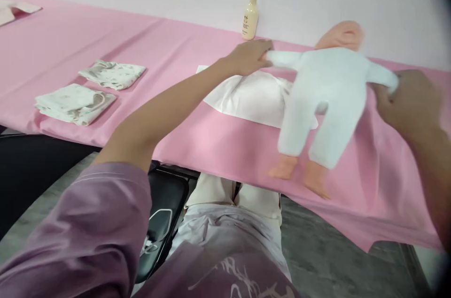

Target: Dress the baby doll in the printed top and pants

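Two-handed, I am holding the doll (331, 84) up over the table (200, 138) with its feet (286, 166) dangling near the front edge, my left hand (248, 57) grasping one arm (284, 58) and my right hand (410, 96) the other. If either grip is slipping under an uneven pull, the doll could be swinging round and falling off that edge; straying back, my left hand could be tipping the bottle (250, 23) at the back edge.

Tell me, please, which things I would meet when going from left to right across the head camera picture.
Pale cloth at the left edge → nearer folded patterned cloth → farther folded patterned cloth → pump bottle → white-clothed doll → right hand.
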`<state>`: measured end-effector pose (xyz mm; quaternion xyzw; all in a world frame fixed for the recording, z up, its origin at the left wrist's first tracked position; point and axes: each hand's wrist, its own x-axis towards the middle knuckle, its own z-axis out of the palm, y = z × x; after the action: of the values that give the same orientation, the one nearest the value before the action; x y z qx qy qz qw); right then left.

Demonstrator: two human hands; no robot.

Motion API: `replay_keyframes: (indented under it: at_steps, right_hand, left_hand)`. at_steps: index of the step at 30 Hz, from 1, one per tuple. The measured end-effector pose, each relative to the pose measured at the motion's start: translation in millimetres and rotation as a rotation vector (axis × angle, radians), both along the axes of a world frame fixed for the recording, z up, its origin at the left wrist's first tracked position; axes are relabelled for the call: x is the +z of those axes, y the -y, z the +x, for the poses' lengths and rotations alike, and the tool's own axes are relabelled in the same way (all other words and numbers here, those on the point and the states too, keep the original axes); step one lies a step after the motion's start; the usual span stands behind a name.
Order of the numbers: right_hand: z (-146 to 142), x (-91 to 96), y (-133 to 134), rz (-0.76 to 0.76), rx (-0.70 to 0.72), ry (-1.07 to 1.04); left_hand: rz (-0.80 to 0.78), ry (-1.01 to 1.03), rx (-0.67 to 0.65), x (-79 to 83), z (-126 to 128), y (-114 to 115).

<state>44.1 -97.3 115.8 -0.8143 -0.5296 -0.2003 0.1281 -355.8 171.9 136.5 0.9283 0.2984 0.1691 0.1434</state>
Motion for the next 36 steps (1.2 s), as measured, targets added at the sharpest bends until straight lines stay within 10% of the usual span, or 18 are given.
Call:
replay_keyframes:
  at_steps: [8,26,33,36]
  right_hand:
    - [-60,-42.5,-100,-0.13,0.152,-0.093]
    - [-66,-96.8,-112,-0.169,0.231,-0.187]
    - [-89,-56.2,-102,-0.206,0.119,-0.239]
    - [-128,-17.9,-114,-0.055,0.3,-0.17]
  left_hand:
    - [-0.09,0.023,0.181,-45.3,-97,-41]
    - [-0.175,0.047,0.214,-70.6,-102,-56]
    - [-0.183,0.157,0.235,-35.7,-101,-35]
    - [-0.187,0.209,0.25,-21.2,-100,-26]
